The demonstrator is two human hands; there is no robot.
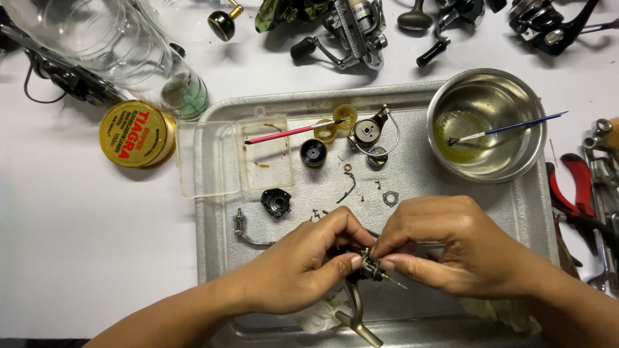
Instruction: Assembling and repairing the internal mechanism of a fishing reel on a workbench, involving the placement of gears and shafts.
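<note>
Your left hand [303, 261] curled palm-down, pinching the small reel body [366, 267] over the metal tray [412, 187]; your right hand [445, 248] arched opposite, fingertips gripping its top.

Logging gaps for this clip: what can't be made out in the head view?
- Reel body: mostly covered by the left hand and right hand; their grip on it can't be read.
- Tiny screws on the tray: too small to tell apart.
- Reels along the top: cut off by the edge.
- Pliers: cut off at the right edge.
</note>
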